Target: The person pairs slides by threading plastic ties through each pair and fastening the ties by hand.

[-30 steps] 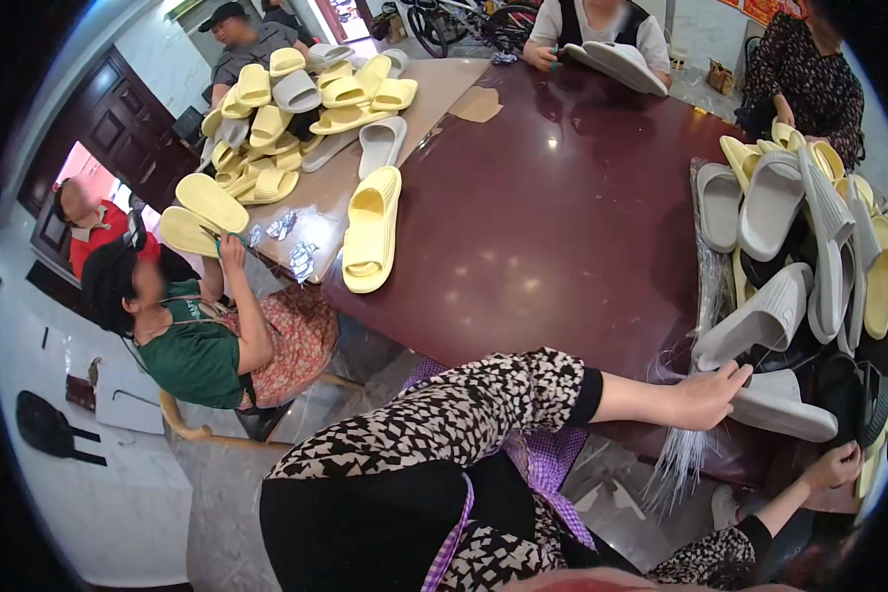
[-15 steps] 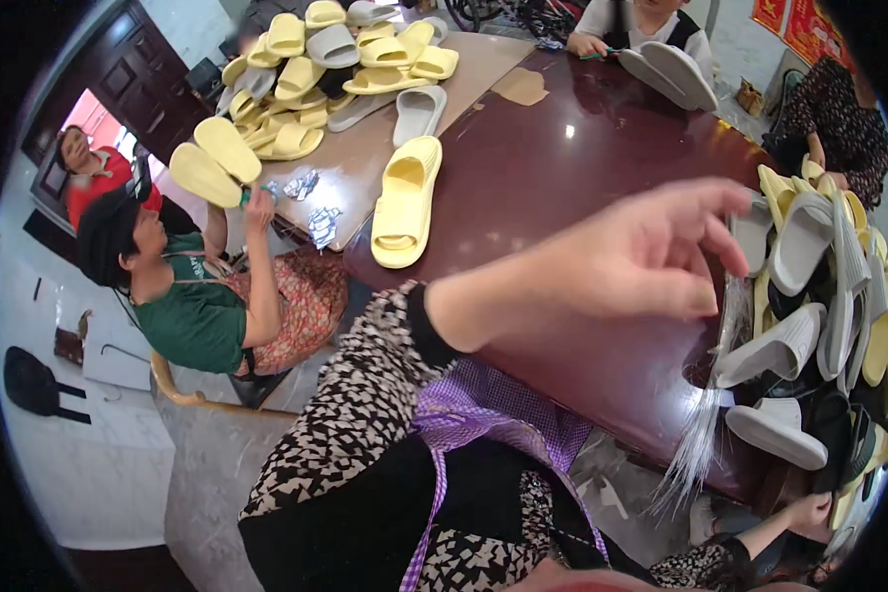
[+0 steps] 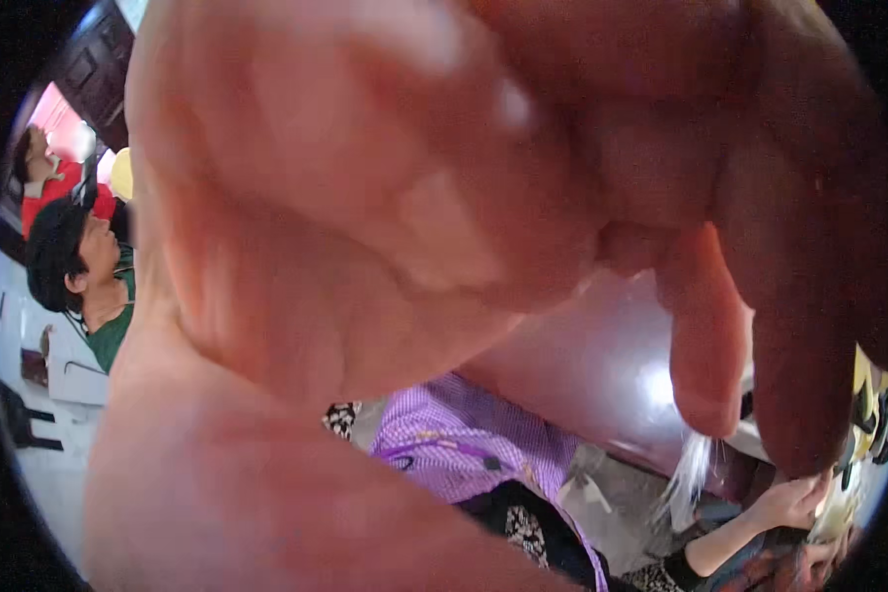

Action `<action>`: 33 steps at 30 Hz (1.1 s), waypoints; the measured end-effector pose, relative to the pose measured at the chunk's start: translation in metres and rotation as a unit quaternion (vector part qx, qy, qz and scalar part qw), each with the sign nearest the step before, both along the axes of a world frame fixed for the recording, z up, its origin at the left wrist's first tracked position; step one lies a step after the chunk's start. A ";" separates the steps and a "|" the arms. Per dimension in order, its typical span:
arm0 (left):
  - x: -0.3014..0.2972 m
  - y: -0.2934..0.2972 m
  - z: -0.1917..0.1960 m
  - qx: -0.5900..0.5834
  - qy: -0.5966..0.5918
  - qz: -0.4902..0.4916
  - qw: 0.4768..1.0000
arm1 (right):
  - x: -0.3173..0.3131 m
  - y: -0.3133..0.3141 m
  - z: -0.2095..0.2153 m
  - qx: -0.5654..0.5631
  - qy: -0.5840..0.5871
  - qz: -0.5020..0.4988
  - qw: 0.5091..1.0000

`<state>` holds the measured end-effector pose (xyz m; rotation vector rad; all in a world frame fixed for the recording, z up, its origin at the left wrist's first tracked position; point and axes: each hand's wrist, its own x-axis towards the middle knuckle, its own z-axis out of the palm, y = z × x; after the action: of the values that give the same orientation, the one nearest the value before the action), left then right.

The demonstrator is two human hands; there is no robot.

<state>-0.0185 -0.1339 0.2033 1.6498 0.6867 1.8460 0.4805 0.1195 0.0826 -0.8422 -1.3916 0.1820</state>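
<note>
My left hand [image 3: 385, 197] fills most of the view, held close and blurred, palm side showing. Its fingers curve down at the right, bent but apart, with nothing seen between them. At the lower right my right hand [image 3: 787, 505] reaches from a patterned sleeve to the edge of the slipper pile [image 3: 866, 395]. Its fingers look closed around something pale, partly covered by my left fingertips. Beneath my left fingers, thin clear-white strands [image 3: 694, 483] hang over the table edge. The yellow slipper and most of the tabletop are hidden behind my left hand.
The dark red glossy table [image 3: 582, 365] shows in a gap below my palm. A person in a dark cap and green top [image 3: 89, 266] sits at the left, with a person in red [image 3: 54, 192] behind. A purple checked apron [image 3: 464, 434] covers my lap.
My left hand has swung from above the table up close, blocking the slippers and most of the table. The right hand stays at the slipper pile's lower edge.
</note>
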 end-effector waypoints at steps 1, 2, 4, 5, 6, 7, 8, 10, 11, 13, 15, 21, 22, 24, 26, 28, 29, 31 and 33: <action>-0.007 -0.011 0.002 0.001 0.013 0.028 1.000 | -0.018 -0.006 -0.007 -0.001 -0.019 0.041 0.999; -0.014 -0.022 0.004 0.001 0.025 0.057 0.998 | -0.039 -0.013 -0.017 -0.017 -0.032 0.052 0.998; -0.012 -0.044 0.003 -0.016 0.022 0.105 0.994 | -0.067 -0.035 -0.038 -0.045 -0.069 0.064 0.995; -0.011 -0.054 0.002 -0.026 0.019 0.127 0.991 | -0.099 -0.036 -0.057 -0.091 -0.070 0.114 0.987; -0.008 -0.064 0.004 -0.040 0.015 0.146 0.988 | -0.131 -0.044 -0.069 -0.141 -0.073 0.159 0.974; -0.005 -0.073 0.007 -0.053 0.012 0.163 0.985 | -0.168 -0.061 -0.075 -0.117 -0.078 0.192 0.971; -0.006 -0.082 0.008 -0.065 0.013 0.178 0.982 | -0.206 -0.081 -0.073 -0.103 -0.107 0.249 0.957; -0.009 -0.096 0.017 -0.085 0.023 0.208 0.974 | -0.272 -0.117 -0.053 -0.217 -0.022 0.386 0.896; -0.012 -0.103 0.021 -0.096 0.035 0.226 0.969 | -0.295 -0.132 -0.054 -0.222 -0.029 0.428 0.876; -0.026 -0.100 0.014 -0.096 0.053 0.237 0.965 | -0.318 -0.133 -0.067 -0.287 -0.081 0.497 0.815; -0.037 -0.113 0.022 -0.079 0.108 0.300 0.945 | -0.342 -0.153 -0.057 -0.258 -0.203 0.514 0.792; -0.150 -0.088 -0.140 -0.340 0.133 0.529 0.766 | -0.386 -0.167 -0.062 -0.073 -0.393 0.676 0.618; -0.169 -0.081 -0.177 -0.387 0.085 0.544 0.740 | -0.389 -0.166 -0.062 -0.054 -0.386 0.680 0.622; -0.196 -0.060 -0.232 -0.411 0.143 0.593 0.677 | -0.388 -0.163 -0.067 -0.070 -0.433 0.685 0.582; -0.216 -0.049 -0.254 -0.470 0.055 0.531 0.703 | -0.389 -0.159 -0.064 -0.086 -0.427 0.687 0.581; -0.240 -0.044 -0.280 -0.457 0.068 0.569 0.680 | -0.389 -0.158 -0.061 -0.142 -0.422 0.699 0.559; -0.248 -0.044 -0.288 -0.455 0.079 0.597 0.656 | -0.388 -0.156 -0.065 -0.132 -0.421 0.703 0.558; -0.248 -0.033 -0.289 -0.451 0.092 0.619 0.636 | -0.387 -0.144 -0.083 -0.208 -0.361 0.684 0.599; -0.200 0.009 -0.240 -0.513 0.060 0.523 0.678 | -0.390 -0.124 -0.102 -0.257 -0.322 0.655 0.633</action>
<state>-0.2187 -0.1250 -0.0367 0.5228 2.5162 1.2955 0.0910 -0.0047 -0.0192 -0.0991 -2.5028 1.6056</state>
